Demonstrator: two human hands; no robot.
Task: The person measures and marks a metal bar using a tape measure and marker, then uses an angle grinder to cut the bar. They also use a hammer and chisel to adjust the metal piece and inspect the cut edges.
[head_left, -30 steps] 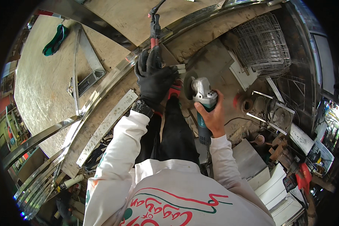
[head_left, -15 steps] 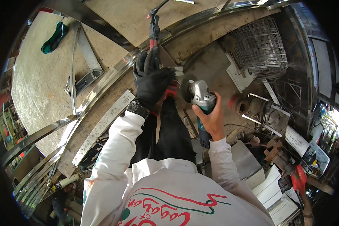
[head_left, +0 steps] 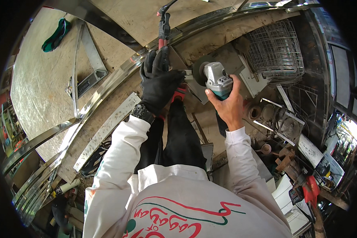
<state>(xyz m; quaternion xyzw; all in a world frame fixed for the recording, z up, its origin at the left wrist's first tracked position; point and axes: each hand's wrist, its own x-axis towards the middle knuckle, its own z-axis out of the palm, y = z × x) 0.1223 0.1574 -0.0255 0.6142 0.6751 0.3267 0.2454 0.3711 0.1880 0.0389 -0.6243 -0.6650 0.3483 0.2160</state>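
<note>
My right hand (head_left: 227,104), bare, is wrapped round the body of an angle grinder (head_left: 219,81) with a silver head and a teal-and-black housing. The grinder's dark disc (head_left: 199,70) is beside the end of a short metal bar (head_left: 189,75); whether they touch I cannot tell. My left hand (head_left: 158,81), in a black work glove, is closed on that bar, with the thumb along it; most of the bar is hidden by the glove. Just beyond the gloved fingers lies a welding gun (head_left: 164,29) with a black and red handle.
Long shiny metal strips (head_left: 119,71) curve across the board at left. A metal square (head_left: 93,81) and green-strapped goggles (head_left: 56,35) lie on it. A wire rack (head_left: 275,53) stands at far right, above scattered metal parts (head_left: 283,123). My red footwear (head_left: 179,93) is close below the bar.
My right hand has carried the grinder upward and slightly right, so the disc is now higher, level with the bar's end. My left hand has stayed nearly in place.
</note>
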